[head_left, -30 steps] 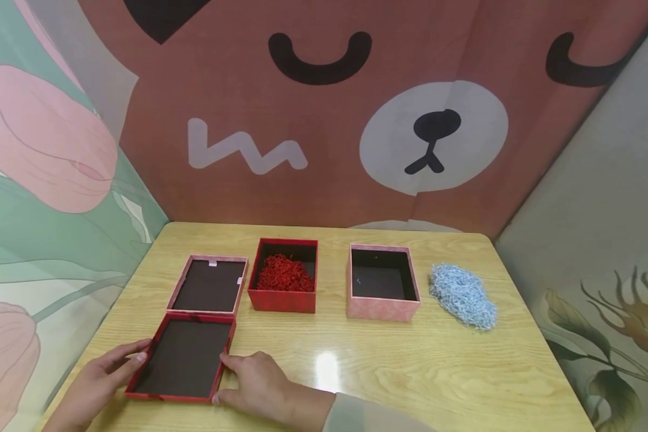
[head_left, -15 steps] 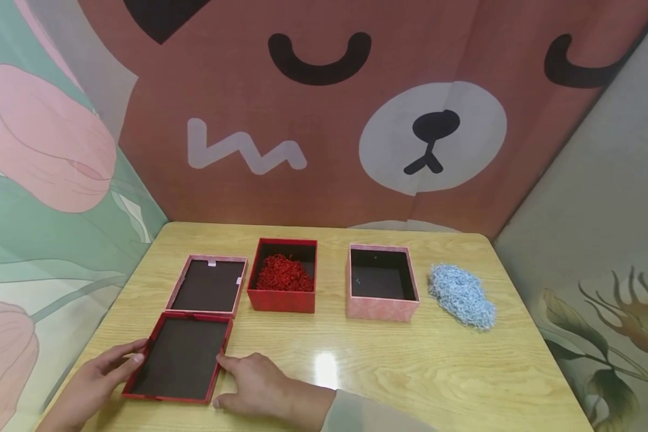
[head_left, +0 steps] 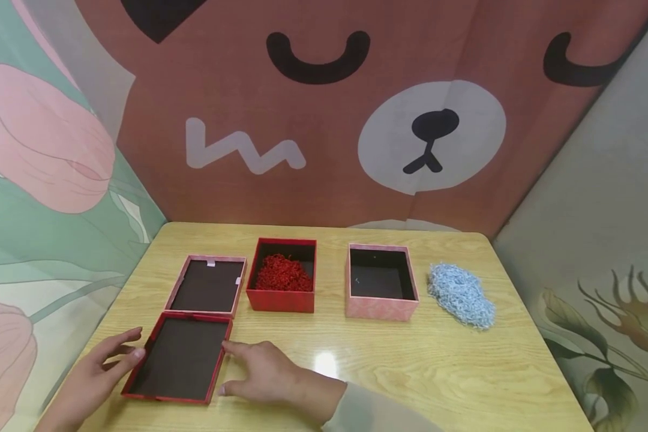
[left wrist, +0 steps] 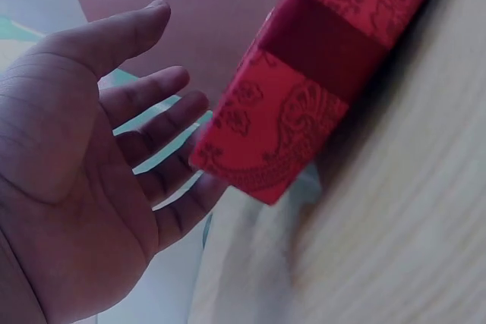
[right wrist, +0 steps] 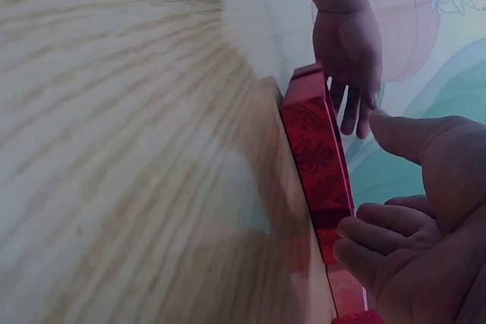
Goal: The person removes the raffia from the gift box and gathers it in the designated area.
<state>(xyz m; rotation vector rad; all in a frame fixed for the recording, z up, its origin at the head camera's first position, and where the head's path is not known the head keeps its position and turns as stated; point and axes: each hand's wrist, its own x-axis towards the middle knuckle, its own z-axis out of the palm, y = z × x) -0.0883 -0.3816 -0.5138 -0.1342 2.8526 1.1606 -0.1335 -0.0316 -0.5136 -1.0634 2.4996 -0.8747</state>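
Note:
A red box lid lies inside up on the table at the front left, its dark lining showing. My left hand is at its left side, fingers loosely spread, thumb tip right at the rim. In the left wrist view the palm faces the lid's red patterned side, with nothing held. My right hand is at the lid's right side. Its index fingertip reaches the right rim, while the thumb stands apart from it over the wood. In the right wrist view that hand's fingers are extended.
Against the red lid's far edge lies a pink lid, also inside up. Behind stand a red box with red shredded paper and a pink box. Blue shredded paper lies at the right on the wooden table.
The red lid has shifted slightly left. My right hand has eased right and its thumb has come away from the lid; my left fingers have lifted and spread a little.

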